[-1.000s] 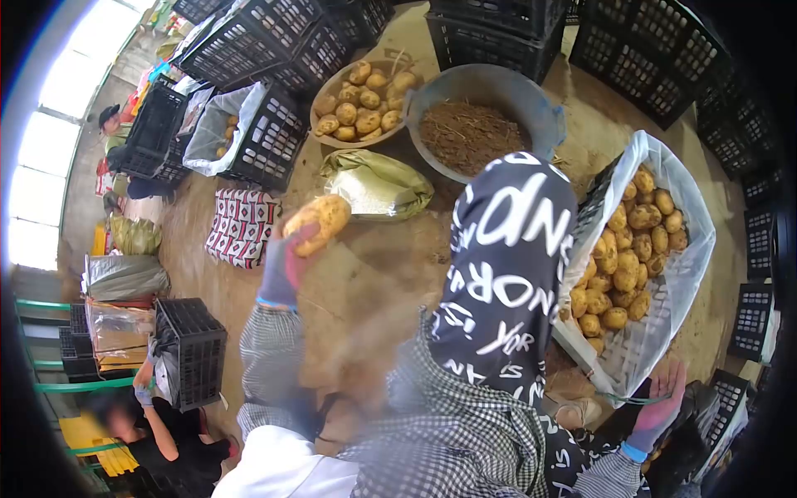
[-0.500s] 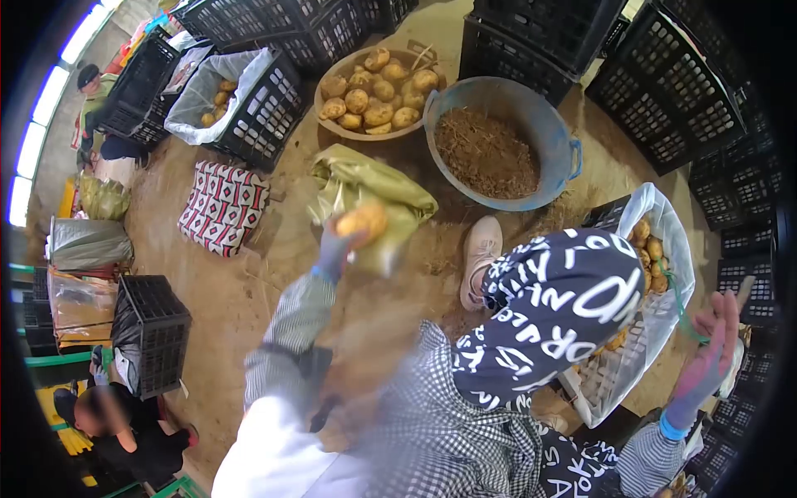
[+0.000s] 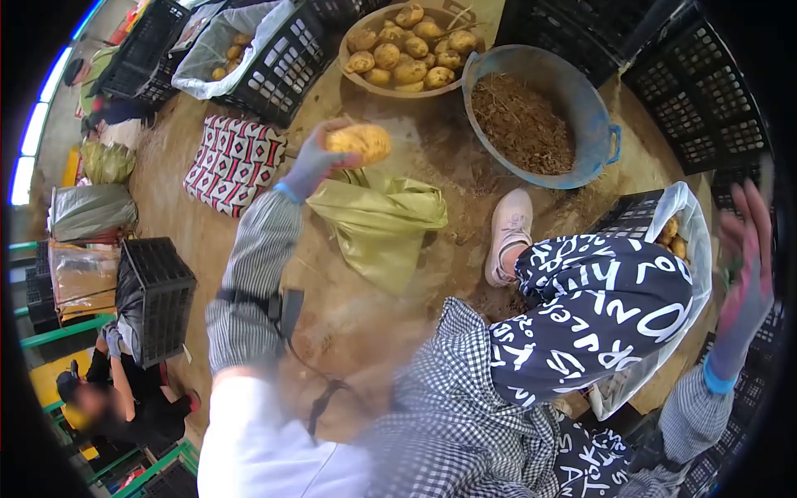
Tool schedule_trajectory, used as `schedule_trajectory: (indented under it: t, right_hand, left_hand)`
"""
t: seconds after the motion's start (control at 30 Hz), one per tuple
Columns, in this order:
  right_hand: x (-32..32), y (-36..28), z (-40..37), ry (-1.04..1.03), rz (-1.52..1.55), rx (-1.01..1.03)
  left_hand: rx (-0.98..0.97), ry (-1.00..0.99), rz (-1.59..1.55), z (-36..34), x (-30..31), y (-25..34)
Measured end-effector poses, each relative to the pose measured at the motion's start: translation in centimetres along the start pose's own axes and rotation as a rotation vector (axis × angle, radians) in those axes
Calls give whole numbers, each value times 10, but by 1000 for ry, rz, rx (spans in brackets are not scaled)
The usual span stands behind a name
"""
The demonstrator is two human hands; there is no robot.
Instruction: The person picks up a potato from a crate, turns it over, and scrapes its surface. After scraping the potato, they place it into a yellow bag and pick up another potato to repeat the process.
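My left hand (image 3: 318, 155), in a grey-purple glove, is closed around a large yellow-brown potato (image 3: 365, 145). It is above the crumpled olive-green sack (image 3: 380, 217) on the floor. Far to the right, my right hand (image 3: 747, 270) is raised with its gloved fingers stretched out. A thin blurred shape shows by its fingertips, and I cannot make out what it is. Below that hand is a crate with a white plastic liner (image 3: 696, 207), partly hidden by my leg, with several potatoes (image 3: 672, 241) in it.
A brown basin (image 3: 398, 90) holds many potatoes, beside a blue tub (image 3: 613, 148) of soil. A lined black crate (image 3: 278, 79), a patterned cushion (image 3: 235, 166) and another black crate (image 3: 158, 290) stand left. Crates are stacked right (image 3: 706, 100). A person in black (image 3: 137, 407) crouches lower left.
My left hand has moved up and slightly left with the potato, away from the sack. My right hand has risen and moved rightward. The view has shifted a little.
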State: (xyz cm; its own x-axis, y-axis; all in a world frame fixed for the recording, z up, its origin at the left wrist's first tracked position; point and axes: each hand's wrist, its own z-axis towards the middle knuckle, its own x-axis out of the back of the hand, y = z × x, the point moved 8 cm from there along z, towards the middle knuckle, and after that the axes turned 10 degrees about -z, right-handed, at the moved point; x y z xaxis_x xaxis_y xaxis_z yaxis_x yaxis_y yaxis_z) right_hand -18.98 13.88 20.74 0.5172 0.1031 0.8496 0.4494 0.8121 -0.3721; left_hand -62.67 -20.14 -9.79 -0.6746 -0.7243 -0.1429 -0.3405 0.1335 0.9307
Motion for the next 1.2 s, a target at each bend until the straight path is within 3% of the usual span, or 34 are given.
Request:
schedule_trajectory:
  t: [0.07,0.13,0.2,0.27,0.37,0.43,0.5,0.6,0.63,0.73,0.83,0.9,0.97,1.03,1.07,1.13,1.2]
  right_hand:
    - [-41,-55,33,-79,261,-99]
    - [-119,-95,53,-328,585,-97]
    - [-227,-130,54,-390,214,191]
    - [-338,-153,36,-537,143,99]
    - [-478,-148,-25,-723,93,41]
    - [-489,-155,-75,-674,15,94]
    - [-537,-137,-144,-1025,26,-2]
    - [-553,-131,-176,-1034,163,-209]
    - [-548,-140,-165,-945,266,-167]
    - [-516,-170,-134,-746,472,-49]
    - [-497,-173,-123,-729,438,1]
    - [-493,-168,-122,-794,391,-27]
    - [-478,-167,-118,-768,361,-16]
    - [-471,-164,-121,-742,333,-13]
    - [-478,-162,-125,-724,323,-7]
    - [-484,-161,-128,-698,305,-5]
    - [-486,-157,-130,-683,280,-18]
  left_hand:
    - [97,-47,187,25,19,-52]
    - [154,-124,390,30,33,-94]
    - [149,-93,365,7,20,-85]
    - [209,-71,331,-25,4,-70]
    - [77,-136,453,-48,13,-84]
    - [69,-144,433,-72,11,-98]
    - [155,-123,291,-102,5,-116]
    - [262,-39,410,-131,3,-146]
    - [271,-8,452,-136,3,-156]
    - [418,350,-248,-146,16,-190]
    - [452,347,-964,-129,-3,-198]
    - [137,409,-903,-115,14,-208]
    - [78,423,-1321,-99,16,-205]
    - [-92,601,-669,-93,16,-198]
    - [-87,656,-484,-92,11,-197]
    - [-83,777,-336,-88,-10,-190]
    - [-76,909,-414,-81,-37,-191]
